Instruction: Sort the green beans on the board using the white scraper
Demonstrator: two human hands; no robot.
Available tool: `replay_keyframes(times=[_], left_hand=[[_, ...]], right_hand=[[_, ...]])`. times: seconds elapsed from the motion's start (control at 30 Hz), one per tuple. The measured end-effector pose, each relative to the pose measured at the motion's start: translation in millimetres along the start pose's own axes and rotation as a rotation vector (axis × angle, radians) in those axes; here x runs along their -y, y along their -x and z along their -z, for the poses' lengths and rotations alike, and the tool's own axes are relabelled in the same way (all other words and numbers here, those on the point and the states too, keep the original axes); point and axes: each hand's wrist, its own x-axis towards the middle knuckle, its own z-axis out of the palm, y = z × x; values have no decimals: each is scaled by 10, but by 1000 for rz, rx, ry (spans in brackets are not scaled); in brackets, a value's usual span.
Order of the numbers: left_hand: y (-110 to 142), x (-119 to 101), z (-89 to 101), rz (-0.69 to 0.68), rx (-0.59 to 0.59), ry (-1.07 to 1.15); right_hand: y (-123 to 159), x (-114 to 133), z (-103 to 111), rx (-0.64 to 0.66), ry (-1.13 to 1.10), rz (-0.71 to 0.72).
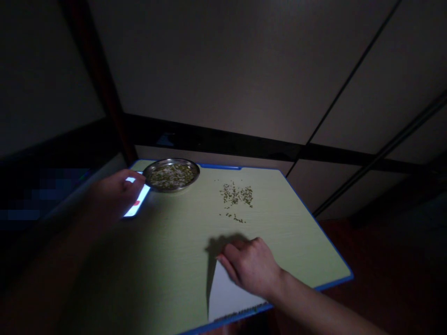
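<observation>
My left hand [117, 193] is closed at the left rim of a round metal plate [171, 190], with the fingertips pinched there. The plate carries a layer of small greenish and pale grains [171, 176]. Partly under that hand lies a phone [141, 195] with a lit screen. My right hand [249, 265] grips the top of a white sheet of paper [226, 295], which stands tilted near the table's front edge. Dark grains [240, 311] line the sheet's lower edge. Beyond this hand, loose greenish grains [235, 194] lie scattered on the tabletop.
The pale yellow-green table [181, 260] has a blue edge and stands close to light cabinet panels [223, 70]. A dark strip [216, 139] crosses the panels behind it. The left side and the floor at right are dim.
</observation>
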Motion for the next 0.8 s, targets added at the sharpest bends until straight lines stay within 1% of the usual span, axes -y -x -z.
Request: replay_keyframes(times=[0.1,0.33,0.5,0.7,0.8], left_hand=[[7,-13,16,0,-4,-31],[66,-75,52,-15,-11,17],[64,-79,61,-27,-15,-3],[56,-94,59,15,1,-3],[67,-103,57,-11,-15,-1]], right_hand=[[-1,-2,-7,21,7,-25],[29,-55,12,53,5,-43],[61,-72,58,49,5,-28],[37,-24,66,33,14,-28],[74,9,57,22,9,-17]])
